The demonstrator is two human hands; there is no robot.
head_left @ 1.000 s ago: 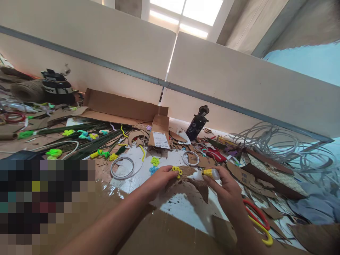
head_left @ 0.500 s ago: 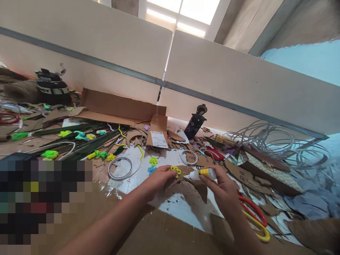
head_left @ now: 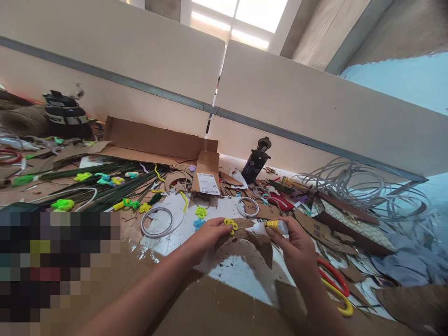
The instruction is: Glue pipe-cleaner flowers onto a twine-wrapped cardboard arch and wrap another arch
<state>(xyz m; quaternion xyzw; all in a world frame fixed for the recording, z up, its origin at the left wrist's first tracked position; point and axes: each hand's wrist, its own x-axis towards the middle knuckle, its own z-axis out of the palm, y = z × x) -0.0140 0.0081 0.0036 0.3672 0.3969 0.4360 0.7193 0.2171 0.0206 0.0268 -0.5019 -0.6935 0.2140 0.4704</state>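
My left hand [head_left: 210, 238] is closed on the left end of a curved brown piece [head_left: 263, 249] that looks wound with twine. A yellow pipe-cleaner flower [head_left: 230, 226] sits on that piece under my left thumb. In my right hand [head_left: 296, 242] is a small glue bottle [head_left: 276, 227] with a yellow label, its white nozzle pointing left at the top of the curved piece. Whether the tip touches the surface I cannot tell. Just left of my left hand lie a yellow-green flower [head_left: 200, 212] and a blue flower [head_left: 199, 224].
Red-and-yellow-handled scissors [head_left: 334, 280] lie right of my right forearm. Two tape rolls, a larger one [head_left: 156, 222] and a smaller one [head_left: 248, 207], rest ahead. Behind stand a cardboard box [head_left: 157, 140] and a black bottle [head_left: 256, 163]. Coiled clear tubing [head_left: 353, 179] is far right.
The glue bottle has shifted slightly right, its nozzle now pulled back from near the yellow flower. More of the curved piece's brown surface shows. My left hand stays nearly still.
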